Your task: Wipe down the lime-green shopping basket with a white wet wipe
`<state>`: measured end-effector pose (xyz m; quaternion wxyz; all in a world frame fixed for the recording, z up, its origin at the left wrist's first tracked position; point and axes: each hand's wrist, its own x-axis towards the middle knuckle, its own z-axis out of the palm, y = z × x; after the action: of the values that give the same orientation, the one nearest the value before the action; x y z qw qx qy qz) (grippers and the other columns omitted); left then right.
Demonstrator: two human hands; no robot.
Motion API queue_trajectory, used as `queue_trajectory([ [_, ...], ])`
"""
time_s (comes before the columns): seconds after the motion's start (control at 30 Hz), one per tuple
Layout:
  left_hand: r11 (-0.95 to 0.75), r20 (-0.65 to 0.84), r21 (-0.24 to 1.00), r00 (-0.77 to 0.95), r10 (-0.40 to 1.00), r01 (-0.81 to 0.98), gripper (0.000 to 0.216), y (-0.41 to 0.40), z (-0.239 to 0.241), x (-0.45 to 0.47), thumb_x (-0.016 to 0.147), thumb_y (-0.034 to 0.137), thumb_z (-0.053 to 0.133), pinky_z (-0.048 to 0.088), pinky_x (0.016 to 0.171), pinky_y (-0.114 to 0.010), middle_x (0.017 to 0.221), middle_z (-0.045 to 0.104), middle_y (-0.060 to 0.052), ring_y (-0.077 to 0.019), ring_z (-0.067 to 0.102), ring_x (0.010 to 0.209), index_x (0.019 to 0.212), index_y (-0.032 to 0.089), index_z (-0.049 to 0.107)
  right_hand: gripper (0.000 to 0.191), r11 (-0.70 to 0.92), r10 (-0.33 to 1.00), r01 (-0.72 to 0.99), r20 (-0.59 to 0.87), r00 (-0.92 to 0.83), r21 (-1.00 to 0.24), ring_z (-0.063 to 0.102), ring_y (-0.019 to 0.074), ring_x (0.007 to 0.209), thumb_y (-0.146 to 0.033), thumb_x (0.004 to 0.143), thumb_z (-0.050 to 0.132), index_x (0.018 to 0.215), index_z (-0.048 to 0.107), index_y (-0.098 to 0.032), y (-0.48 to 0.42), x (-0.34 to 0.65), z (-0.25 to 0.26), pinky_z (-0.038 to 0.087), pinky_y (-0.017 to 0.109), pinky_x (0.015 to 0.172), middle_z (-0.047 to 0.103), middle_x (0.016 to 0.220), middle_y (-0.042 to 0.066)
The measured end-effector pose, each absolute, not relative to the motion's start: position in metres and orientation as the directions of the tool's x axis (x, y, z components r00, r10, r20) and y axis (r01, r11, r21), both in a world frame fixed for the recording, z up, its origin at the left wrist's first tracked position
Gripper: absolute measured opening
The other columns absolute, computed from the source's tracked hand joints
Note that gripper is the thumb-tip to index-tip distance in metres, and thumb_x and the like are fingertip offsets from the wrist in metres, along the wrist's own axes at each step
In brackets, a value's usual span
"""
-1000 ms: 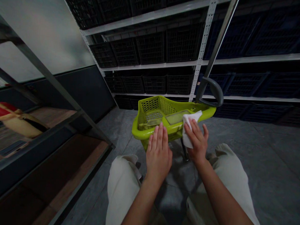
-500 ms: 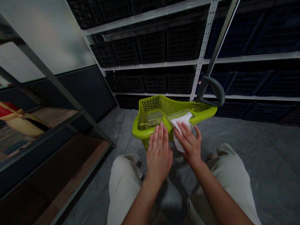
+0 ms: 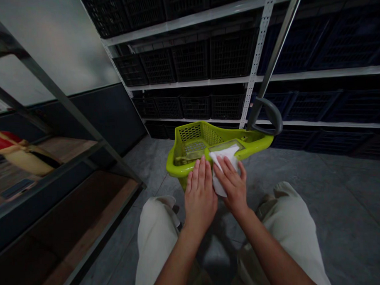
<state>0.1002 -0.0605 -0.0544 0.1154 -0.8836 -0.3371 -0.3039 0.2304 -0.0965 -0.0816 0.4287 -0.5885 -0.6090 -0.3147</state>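
We've got our left hand (image 3: 200,192) resting flat, fingers straight, on the near rim of the green basket (image 3: 190,147). Our right hand (image 3: 232,183) sits just beside it, fingers spread, pressing a white cloth (image 3: 220,160) onto that same rim.

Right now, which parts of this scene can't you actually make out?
- Head view: the white cloth is mostly covered by the right hand.
- The lime-green plastic basket has its front rim under the left hand.
- The grey metal pole is cut off by the top edge.
- The black crates are too dark to see their contents.
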Motion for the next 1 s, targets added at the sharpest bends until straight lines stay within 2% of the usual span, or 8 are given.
queue_trajectory([
  [0.2, -0.754, 0.614, -0.004, 0.597, 0.516, 0.656, 0.076, -0.059, -0.055, 0.099, 0.088, 0.020, 0.048, 0.025, 0.122, -0.044, 0.164, 0.020, -0.014, -0.0262, 0.016, 0.153, 0.156, 0.006, 0.015, 0.052, 0.083, 0.462, 0.993, 0.886, 0.033, -0.080, 0.042, 0.0174, 0.142, -0.021, 0.099, 0.040, 0.151, 0.034, -0.028, -0.102, 0.247, -0.083, 0.013, 0.047, 0.123, 0.055, 0.144, 0.008],
  [0.27, -0.753, 0.611, -0.002, 0.596, 0.520, 0.658, 0.077, -0.059, -0.055, 0.098, 0.087, 0.020, 0.049, 0.024, 0.122, -0.044, 0.164, 0.020, -0.014, -0.0262, 0.016, 0.153, 0.155, 0.006, 0.016, 0.052, 0.019, 0.423, 0.989, 0.898, 0.124, -0.146, 0.043, 0.0190, 0.141, -0.020, 0.099, 0.039, 0.150, 0.037, -0.029, -0.103, 0.264, -0.085, 0.016, 0.048, 0.122, 0.053, 0.146, 0.008],
  [0.37, -0.751, 0.611, -0.002, 0.595, 0.522, 0.660, 0.076, -0.059, -0.054, 0.097, 0.087, 0.020, 0.049, 0.023, 0.122, -0.043, 0.164, 0.020, -0.014, -0.0265, 0.016, 0.153, 0.155, 0.005, 0.018, 0.050, -0.073, 0.317, 0.944, 0.890, 0.328, -0.322, 0.045, 0.0215, 0.140, -0.020, 0.098, 0.038, 0.147, 0.041, -0.030, -0.103, 0.280, -0.086, 0.023, 0.050, 0.119, 0.050, 0.149, 0.009],
  [0.43, -0.749, 0.613, 0.003, 0.591, 0.525, 0.662, 0.075, -0.059, -0.054, 0.097, 0.087, 0.019, 0.048, 0.023, 0.122, -0.043, 0.164, 0.021, -0.014, -0.0264, 0.016, 0.153, 0.155, 0.005, 0.018, 0.050, -0.084, 0.297, 0.924, 0.876, 0.381, -0.373, 0.044, 0.0221, 0.141, -0.020, 0.098, 0.038, 0.147, 0.042, -0.030, -0.102, 0.277, -0.084, 0.023, 0.050, 0.119, 0.049, 0.149, 0.010],
  [0.63, -0.747, 0.615, 0.009, 0.585, 0.529, 0.665, 0.071, -0.061, -0.054, 0.100, 0.087, 0.017, 0.046, 0.026, 0.121, -0.044, 0.163, 0.024, -0.015, -0.0265, 0.017, 0.152, 0.153, 0.006, 0.023, 0.054, 0.118, 0.495, 0.981, 0.865, 0.078, -0.156, 0.040, 0.0188, 0.143, -0.020, 0.097, 0.039, 0.151, 0.035, -0.026, -0.100, 0.226, -0.078, 0.018, 0.047, 0.122, 0.053, 0.146, 0.009],
  [0.8, -0.749, 0.606, -0.008, 0.599, 0.524, 0.663, 0.073, -0.061, -0.053, 0.100, 0.088, 0.019, 0.046, 0.026, 0.122, -0.043, 0.163, 0.022, -0.014, -0.0257, 0.016, 0.153, 0.154, 0.006, 0.020, 0.055, 0.104, 0.483, 0.989, 0.875, 0.041, -0.104, 0.043, 0.0180, 0.141, -0.018, 0.097, 0.042, 0.150, 0.034, -0.028, -0.103, 0.237, -0.082, 0.014, 0.048, 0.123, 0.055, 0.145, 0.008],
  [0.87, -0.748, 0.606, -0.013, 0.600, 0.522, 0.663, 0.075, -0.060, -0.052, 0.099, 0.088, 0.020, 0.047, 0.026, 0.122, -0.043, 0.164, 0.021, -0.014, -0.0260, 0.015, 0.153, 0.155, 0.005, 0.018, 0.054, 0.055, 0.449, 0.987, 0.886, 0.113, -0.154, 0.043, 0.0196, 0.141, -0.018, 0.097, 0.042, 0.150, 0.036, -0.029, -0.105, 0.256, -0.086, 0.016, 0.050, 0.122, 0.052, 0.147, 0.009],
  [1.0, -0.744, 0.611, -0.011, 0.593, 0.524, 0.668, 0.076, -0.059, -0.052, 0.098, 0.087, 0.019, 0.048, 0.026, 0.122, -0.043, 0.163, 0.023, -0.013, -0.0260, 0.017, 0.153, 0.155, 0.005, 0.016, 0.049, -0.037, 0.309, 0.930, 0.881, 0.358, -0.365, 0.045, 0.0235, 0.140, -0.020, 0.097, 0.040, 0.145, 0.044, -0.030, -0.104, 0.284, -0.091, 0.025, 0.053, 0.118, 0.050, 0.148, 0.010],
])
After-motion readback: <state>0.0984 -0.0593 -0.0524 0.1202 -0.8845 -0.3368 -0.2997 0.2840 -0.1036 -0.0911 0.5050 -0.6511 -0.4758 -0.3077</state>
